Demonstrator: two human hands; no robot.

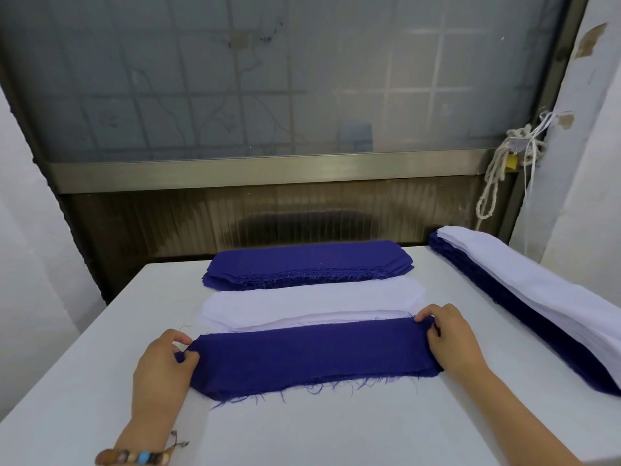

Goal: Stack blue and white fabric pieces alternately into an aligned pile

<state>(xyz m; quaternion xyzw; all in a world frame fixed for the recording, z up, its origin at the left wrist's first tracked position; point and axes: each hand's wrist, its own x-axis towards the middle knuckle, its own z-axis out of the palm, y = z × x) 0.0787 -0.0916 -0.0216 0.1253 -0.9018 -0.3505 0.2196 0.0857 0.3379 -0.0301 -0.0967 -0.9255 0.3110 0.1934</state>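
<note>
1. Left grip (pixel 161 371): the thumb and curled fingers pinched the left end of the blue piece (pixel 312 354), bunching the cloth slightly at that corner. A beaded bracelet (pixel 134 457) sat on the wrist behind it.
2. Right grip (pixel 453 341): the fingers were curled over the right end of the same blue piece and pinched it at its far corner.
3. The blue piece lay flat on the white bench (pixel 84 364), spanning the whole gap between the two grips. Loose frayed threads trailed from the long edge on the wrist side of both grips.
4. White pile (pixel 312 302): it lay just beyond the fingertips of both grips, parallel to the blue piece, with its near edge meeting that piece's far edge.
5. Blue pile (pixel 309 264): it lay farther beyond the grips, just behind the white pile at the far edge of the bench, with its frayed long edge turned toward the grips.
6. Long stack (pixel 537 304): it lay to the outer side of the right grip and apart from it, with white layers on top of blue layers, running along the right edge of the bench.
7. Background: a frosted pane (pixel 268 79) stood beyond the bench, and a knotted rope (pixel 497 169) hung above and beyond the right grip
</note>
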